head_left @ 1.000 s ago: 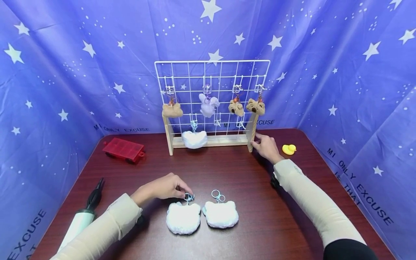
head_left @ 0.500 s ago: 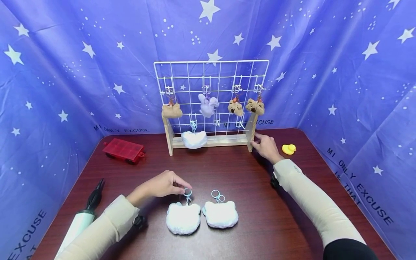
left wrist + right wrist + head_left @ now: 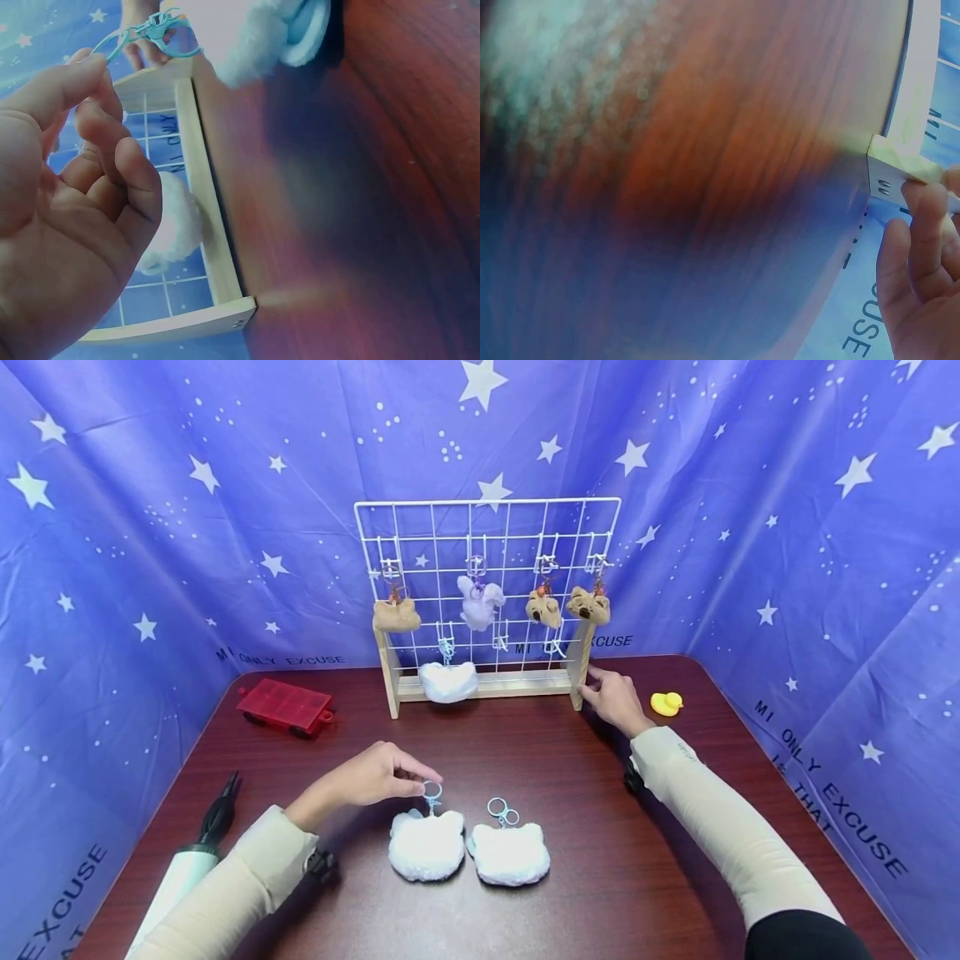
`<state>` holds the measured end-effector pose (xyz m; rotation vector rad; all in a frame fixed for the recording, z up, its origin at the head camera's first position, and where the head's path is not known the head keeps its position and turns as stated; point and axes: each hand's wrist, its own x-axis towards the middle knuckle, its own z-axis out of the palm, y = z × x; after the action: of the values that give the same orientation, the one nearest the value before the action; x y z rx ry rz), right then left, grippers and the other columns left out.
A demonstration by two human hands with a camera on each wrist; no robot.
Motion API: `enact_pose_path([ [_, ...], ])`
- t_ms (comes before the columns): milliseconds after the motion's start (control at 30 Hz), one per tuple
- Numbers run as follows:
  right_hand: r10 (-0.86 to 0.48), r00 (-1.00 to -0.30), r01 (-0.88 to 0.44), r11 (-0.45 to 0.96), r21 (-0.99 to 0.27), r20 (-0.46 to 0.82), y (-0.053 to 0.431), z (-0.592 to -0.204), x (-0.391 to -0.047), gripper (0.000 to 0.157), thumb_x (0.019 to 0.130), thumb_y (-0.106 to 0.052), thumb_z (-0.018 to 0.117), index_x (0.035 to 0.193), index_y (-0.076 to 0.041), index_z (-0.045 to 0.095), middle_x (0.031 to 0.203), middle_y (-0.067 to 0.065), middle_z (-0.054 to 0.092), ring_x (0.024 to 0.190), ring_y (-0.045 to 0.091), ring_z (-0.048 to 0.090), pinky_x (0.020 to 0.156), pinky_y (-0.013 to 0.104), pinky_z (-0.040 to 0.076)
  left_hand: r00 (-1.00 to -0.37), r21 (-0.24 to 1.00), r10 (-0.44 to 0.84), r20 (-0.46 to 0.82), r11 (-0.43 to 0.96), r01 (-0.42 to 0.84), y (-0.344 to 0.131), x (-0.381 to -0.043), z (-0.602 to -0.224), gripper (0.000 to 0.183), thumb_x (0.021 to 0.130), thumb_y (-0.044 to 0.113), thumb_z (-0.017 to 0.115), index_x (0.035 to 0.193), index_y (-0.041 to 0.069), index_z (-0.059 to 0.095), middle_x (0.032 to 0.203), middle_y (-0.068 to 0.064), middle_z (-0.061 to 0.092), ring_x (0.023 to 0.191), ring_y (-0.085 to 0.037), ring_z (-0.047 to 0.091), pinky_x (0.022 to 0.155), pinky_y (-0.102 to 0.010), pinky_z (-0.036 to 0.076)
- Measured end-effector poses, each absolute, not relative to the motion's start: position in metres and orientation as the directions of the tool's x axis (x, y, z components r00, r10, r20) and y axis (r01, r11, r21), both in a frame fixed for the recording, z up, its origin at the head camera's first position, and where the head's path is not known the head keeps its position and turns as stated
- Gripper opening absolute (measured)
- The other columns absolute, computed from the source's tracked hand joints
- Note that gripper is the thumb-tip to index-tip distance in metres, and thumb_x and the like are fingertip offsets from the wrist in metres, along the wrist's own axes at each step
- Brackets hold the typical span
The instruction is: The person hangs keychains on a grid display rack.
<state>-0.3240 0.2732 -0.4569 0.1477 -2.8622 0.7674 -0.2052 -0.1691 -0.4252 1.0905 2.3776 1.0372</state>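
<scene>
My left hand (image 3: 371,774) pinches the light-blue key ring (image 3: 432,791) of a white plush keychain (image 3: 426,847). In the left wrist view, thumb and fingertip meet on the blue ring (image 3: 112,45), and the plush hangs from its clasp. Beside it on the table lies a second white plush keychain (image 3: 510,855) with its rings toward the rack. My right hand (image 3: 617,702) grips the right wooden leg (image 3: 582,672) of a white wire grid rack (image 3: 491,518); part of the grip is hidden. In the right wrist view, fingers (image 3: 928,225) curl at that wooden foot (image 3: 889,169).
On the rack hang a tan plush (image 3: 397,615), a lilac plush (image 3: 481,603), two brown bear plushes (image 3: 544,608) and a white plush (image 3: 448,682). A red cart (image 3: 287,705), a pump (image 3: 198,852) and a yellow duck (image 3: 666,703) stand around the table.
My left hand has risen a little and moved toward the rack, its grip on the ring shifting; the left white plush has moved with it. My right hand stays on the rack leg.
</scene>
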Motion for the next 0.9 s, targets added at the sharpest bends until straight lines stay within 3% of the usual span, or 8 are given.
enact_pose_path([
  [100, -0.056, -0.978, -0.148, 0.864, -0.481, 0.200, 0.274, -0.458, -0.324, 0.055, 0.098, -0.030, 0.066, 0.148, -0.009, 0.053, 0.094, 0.012, 0.080, 0.079, 0.022, 0.071, 0.078, 0.045, 0.059, -0.658, 0.723, 0.752, 0.028, 0.439, 0.533, -0.169, -0.206, -0.421, 0.025, 0.095, 0.016, 0.072, 0.119, 0.011, 0.077, 0.105, 0.002, 0.080, 0.085, 0.001, 0.066, 0.071, -0.019, 0.057],
  [200, -0.057, -0.978, -0.149, 0.864, -0.481, 0.201, 0.274, -0.458, -0.324, 0.055, 0.098, -0.030, 0.067, 0.148, -0.009, 0.053, 0.094, 0.012, 0.080, 0.080, 0.023, 0.071, 0.079, 0.046, 0.059, -0.663, 0.720, 0.747, 0.051, 0.433, 0.543, -0.168, -0.208, -0.418, 0.025, 0.095, 0.015, 0.073, 0.119, 0.011, 0.077, 0.105, 0.000, 0.080, 0.079, -0.003, 0.062, 0.063, -0.018, 0.051],
  [333, -0.049, -0.979, -0.142, 0.863, -0.485, 0.199, 0.274, -0.458, -0.324, 0.056, 0.098, -0.030, 0.068, 0.148, -0.010, 0.054, 0.092, 0.011, 0.080, 0.079, 0.023, 0.071, 0.080, 0.046, 0.059, -0.674, 0.725, 0.735, 0.069, 0.428, 0.540, -0.166, -0.210, -0.414, 0.024, 0.095, 0.013, 0.072, 0.118, 0.011, 0.077, 0.104, -0.005, 0.080, 0.077, -0.004, 0.060, 0.063, -0.018, 0.049],
  [600, -0.047, -0.981, -0.135, 0.863, -0.487, 0.190, 0.273, -0.457, -0.323, 0.054, 0.098, -0.030, 0.067, 0.148, -0.012, 0.054, 0.089, 0.010, 0.079, 0.077, 0.023, 0.069, 0.077, 0.044, 0.058, -0.688, 0.697, 0.715, 0.122, 0.432, 0.572, -0.159, -0.214, -0.408, 0.025, 0.094, 0.016, 0.073, 0.118, 0.019, 0.078, 0.097, -0.001, 0.080, 0.068, -0.001, 0.055, 0.055, -0.017, 0.043],
  [900, -0.058, -0.977, -0.151, 0.864, -0.480, 0.203, 0.273, -0.457, -0.323, 0.054, 0.098, -0.029, 0.067, 0.148, -0.011, 0.054, 0.090, 0.011, 0.079, 0.078, 0.024, 0.070, 0.081, 0.046, 0.058, -0.700, 0.660, 0.687, 0.193, 0.437, 0.611, -0.150, -0.219, -0.399, 0.026, 0.092, 0.012, 0.073, 0.117, 0.014, 0.078, 0.084, 0.004, 0.075, 0.062, -0.003, 0.049, 0.052, -0.016, 0.039],
])
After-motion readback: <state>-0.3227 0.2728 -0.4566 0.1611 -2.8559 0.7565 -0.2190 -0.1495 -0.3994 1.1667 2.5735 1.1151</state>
